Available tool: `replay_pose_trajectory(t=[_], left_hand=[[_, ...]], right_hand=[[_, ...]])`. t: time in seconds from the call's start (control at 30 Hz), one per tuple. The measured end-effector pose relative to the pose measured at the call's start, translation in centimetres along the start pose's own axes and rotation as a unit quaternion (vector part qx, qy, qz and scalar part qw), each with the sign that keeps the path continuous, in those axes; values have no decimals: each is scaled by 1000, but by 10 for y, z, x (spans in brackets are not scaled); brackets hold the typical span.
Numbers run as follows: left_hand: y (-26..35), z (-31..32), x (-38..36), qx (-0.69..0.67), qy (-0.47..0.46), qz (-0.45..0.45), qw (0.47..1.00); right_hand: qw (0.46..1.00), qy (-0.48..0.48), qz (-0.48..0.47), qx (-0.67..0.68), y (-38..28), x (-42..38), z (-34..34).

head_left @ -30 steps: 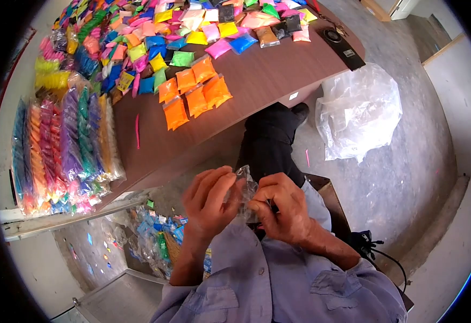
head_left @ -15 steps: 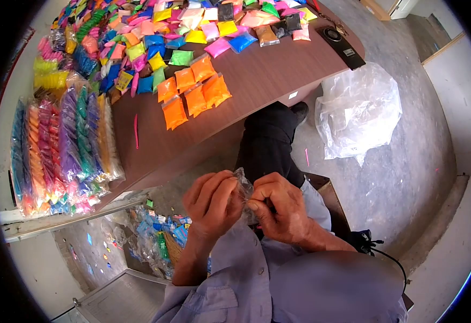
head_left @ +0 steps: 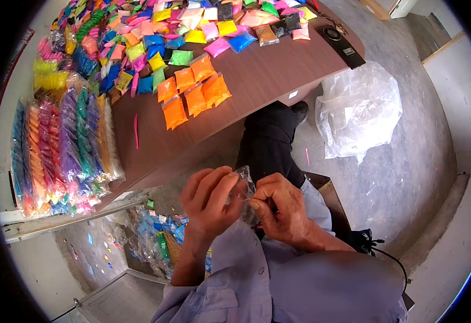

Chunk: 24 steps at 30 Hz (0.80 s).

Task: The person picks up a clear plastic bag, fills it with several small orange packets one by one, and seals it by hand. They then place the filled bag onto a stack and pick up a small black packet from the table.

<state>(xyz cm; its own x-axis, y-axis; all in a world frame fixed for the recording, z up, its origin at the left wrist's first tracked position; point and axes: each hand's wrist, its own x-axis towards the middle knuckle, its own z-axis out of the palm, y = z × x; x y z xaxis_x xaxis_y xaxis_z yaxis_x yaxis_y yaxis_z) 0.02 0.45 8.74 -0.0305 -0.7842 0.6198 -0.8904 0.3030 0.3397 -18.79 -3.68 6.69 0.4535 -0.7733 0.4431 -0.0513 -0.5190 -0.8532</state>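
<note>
Over my lap, my right hand [head_left: 282, 210] pinches a clear plastic bag [head_left: 245, 175] between thumb and bent fingers. The crinkled, see-through film stands up between my two hands. My left hand [head_left: 207, 202] is beside the bag's left side, its fingers lifted and apart, with the thumb side slightly blurred. On the brown table [head_left: 187, 142] ahead lie several orange packets [head_left: 195, 100] in a small group. To their left is a thin pink plastic stick [head_left: 136, 132].
A heap of colourful packets [head_left: 154, 40] covers the table's far side. Long bagged stacks [head_left: 68, 145] stand at left. A black device [head_left: 340, 46] lies near the right edge. On the floor are a large clear plastic bag [head_left: 359, 113] and plastic litter [head_left: 160, 242].
The fingers of my left hand have loosened and spread away from the clear bag, showing more of the film. My right hand keeps its pinch in nearly the same place.
</note>
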Motion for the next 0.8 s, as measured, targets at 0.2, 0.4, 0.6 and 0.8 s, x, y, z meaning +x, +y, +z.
replay_pose_trajectory(t=[0.2,0.4,0.6,0.8], left_hand=[[0,2,-3,-3,1,43,999],[2,7,-5,-2,18,31,999],[3,11,-7,1,22,11,1000],[-5,11,-9,-3,18,-12,1000]], right_hand=[[1000,-1,-6,7,1,0,0],[1000,1,1,13,0,2,0],[1000,9,8,11,0,1,0],[1000,-1,24,16,1,-2,-2]])
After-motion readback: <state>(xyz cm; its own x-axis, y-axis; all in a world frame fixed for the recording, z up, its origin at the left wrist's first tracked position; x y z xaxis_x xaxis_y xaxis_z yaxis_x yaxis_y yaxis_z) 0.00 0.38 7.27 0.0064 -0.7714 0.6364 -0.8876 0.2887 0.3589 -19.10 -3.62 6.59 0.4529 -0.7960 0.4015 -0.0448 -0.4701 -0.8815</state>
